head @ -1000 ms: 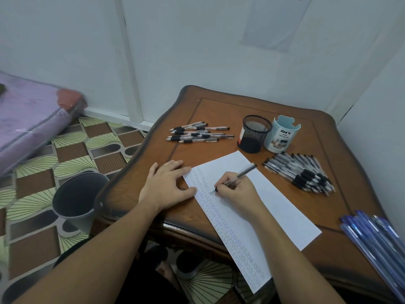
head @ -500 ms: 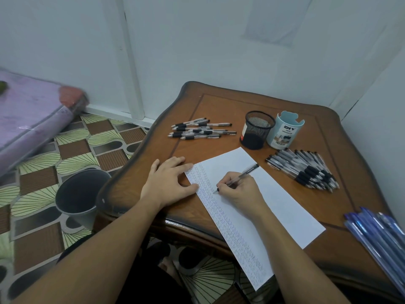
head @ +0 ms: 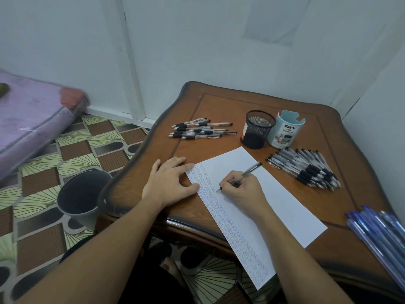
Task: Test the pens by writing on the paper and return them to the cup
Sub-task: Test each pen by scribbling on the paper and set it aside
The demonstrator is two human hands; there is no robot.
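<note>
On the table [head: 221, 106], left hand [head: 168, 183] flat (touching paper [head: 285, 200]), right hand [head: 243, 190] tight around pen [head: 252, 168]

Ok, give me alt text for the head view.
A right hand writes with a pen on a long white paper; the left hand presses its edge. Beyond stand a black mesh cup and a blue organizer, a small pen pile left, a larger pen pile right.

Table [head: 219, 110] glossy varnished wood, paper [head: 285, 207] matt white, mesh cup [head: 258, 128] at its 12 o'clock black wire, pens [head: 306, 167] at 2 o'clock clear glossy plastic with matt black grips, bin [head: 83, 194] at 9 o'clock matt grey plastic.
</note>
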